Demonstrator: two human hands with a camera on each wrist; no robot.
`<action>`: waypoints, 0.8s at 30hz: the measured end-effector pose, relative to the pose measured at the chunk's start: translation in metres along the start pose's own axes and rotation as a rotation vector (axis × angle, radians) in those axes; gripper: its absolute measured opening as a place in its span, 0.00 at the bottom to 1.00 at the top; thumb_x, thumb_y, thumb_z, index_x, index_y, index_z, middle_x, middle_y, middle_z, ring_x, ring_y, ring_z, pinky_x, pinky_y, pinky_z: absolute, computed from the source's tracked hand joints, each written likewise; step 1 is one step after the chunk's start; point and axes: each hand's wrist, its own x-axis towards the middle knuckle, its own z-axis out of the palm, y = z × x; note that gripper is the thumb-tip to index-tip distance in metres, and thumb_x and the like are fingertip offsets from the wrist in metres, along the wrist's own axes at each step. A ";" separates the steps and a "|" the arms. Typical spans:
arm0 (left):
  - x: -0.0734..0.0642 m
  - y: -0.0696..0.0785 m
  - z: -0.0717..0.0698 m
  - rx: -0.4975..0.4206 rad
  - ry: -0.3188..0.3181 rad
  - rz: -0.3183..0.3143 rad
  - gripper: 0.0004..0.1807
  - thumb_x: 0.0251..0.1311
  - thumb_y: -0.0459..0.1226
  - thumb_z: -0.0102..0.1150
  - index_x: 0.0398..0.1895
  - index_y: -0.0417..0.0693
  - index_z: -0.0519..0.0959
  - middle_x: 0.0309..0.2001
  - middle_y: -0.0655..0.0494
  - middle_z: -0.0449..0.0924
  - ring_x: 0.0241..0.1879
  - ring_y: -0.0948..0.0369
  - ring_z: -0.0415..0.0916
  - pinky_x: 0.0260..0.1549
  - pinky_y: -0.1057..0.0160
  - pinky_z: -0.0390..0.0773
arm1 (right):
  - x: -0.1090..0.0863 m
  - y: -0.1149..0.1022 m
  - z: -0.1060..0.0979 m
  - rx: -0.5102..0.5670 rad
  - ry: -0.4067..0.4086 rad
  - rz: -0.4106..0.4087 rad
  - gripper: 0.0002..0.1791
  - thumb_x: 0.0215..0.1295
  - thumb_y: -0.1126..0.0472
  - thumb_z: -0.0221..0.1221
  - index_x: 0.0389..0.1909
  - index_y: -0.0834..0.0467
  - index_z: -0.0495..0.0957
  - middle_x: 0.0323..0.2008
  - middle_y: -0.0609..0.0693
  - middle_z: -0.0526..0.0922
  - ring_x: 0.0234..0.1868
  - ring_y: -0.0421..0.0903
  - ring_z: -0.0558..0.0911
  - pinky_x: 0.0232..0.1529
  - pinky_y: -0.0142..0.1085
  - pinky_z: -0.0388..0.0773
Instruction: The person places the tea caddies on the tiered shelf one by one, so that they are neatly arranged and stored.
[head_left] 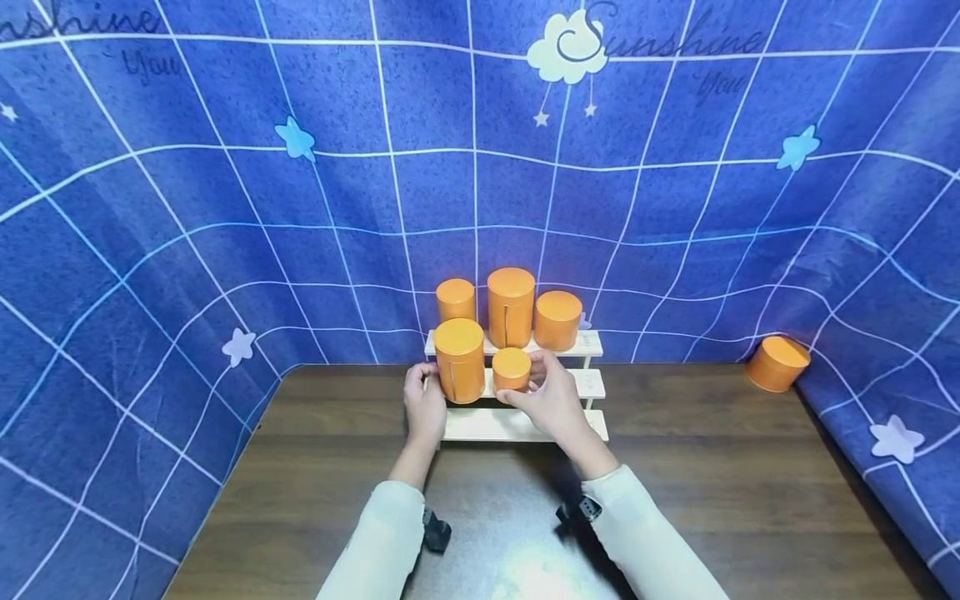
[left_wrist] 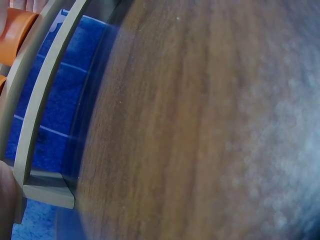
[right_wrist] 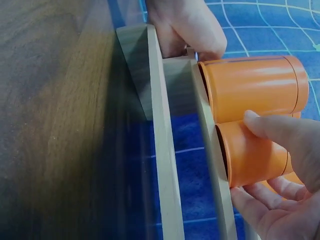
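On the middle step of a pale wooden three-step rack (head_left: 498, 425), a small orange lidded canister (head_left: 512, 371) stands beside a tall orange canister (head_left: 460, 362). My right hand (head_left: 551, 396) pinches the small one between thumb and fingers, as the right wrist view shows up close; its base is at the step and its side is against or very near the tall canister. At the rack's left end, my left hand (head_left: 425, 406) grips the edge with curled fingers, close to the tall canister's base. Some left fingertips are hidden.
Three more orange canisters, one medium (head_left: 456, 300), one tall (head_left: 511, 308) and one wide (head_left: 558, 321), stand on the top step. Another orange canister (head_left: 778, 364) sits at the table's back right corner. Blue patterned cloth (head_left: 675, 208) surrounds the brown wooden table (head_left: 697, 467).
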 end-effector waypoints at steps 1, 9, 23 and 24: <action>0.000 0.000 0.000 -0.001 -0.001 -0.001 0.08 0.70 0.25 0.48 0.40 0.33 0.79 0.47 0.39 0.77 0.53 0.50 0.75 0.62 0.54 0.72 | 0.000 0.001 0.000 0.002 0.002 0.005 0.36 0.46 0.60 0.84 0.55 0.60 0.76 0.47 0.58 0.88 0.50 0.52 0.87 0.56 0.48 0.87; -0.001 0.000 0.000 -0.004 -0.004 -0.006 0.08 0.70 0.25 0.49 0.40 0.33 0.79 0.48 0.39 0.78 0.53 0.51 0.75 0.62 0.52 0.72 | -0.001 0.006 0.003 0.029 0.027 0.056 0.35 0.48 0.60 0.83 0.57 0.60 0.79 0.47 0.58 0.89 0.51 0.51 0.88 0.58 0.45 0.87; -0.001 0.003 0.000 0.008 -0.003 -0.004 0.08 0.70 0.26 0.48 0.40 0.33 0.78 0.47 0.38 0.77 0.52 0.50 0.75 0.60 0.53 0.72 | -0.001 0.011 0.000 0.116 0.026 0.029 0.33 0.46 0.68 0.82 0.56 0.62 0.80 0.46 0.61 0.90 0.51 0.54 0.89 0.55 0.40 0.88; -0.001 0.003 0.000 0.004 -0.004 -0.003 0.08 0.70 0.26 0.48 0.40 0.33 0.79 0.47 0.38 0.77 0.53 0.50 0.76 0.61 0.53 0.72 | 0.000 0.012 0.000 0.121 0.026 0.029 0.33 0.47 0.69 0.81 0.56 0.62 0.81 0.46 0.61 0.90 0.52 0.54 0.89 0.55 0.39 0.88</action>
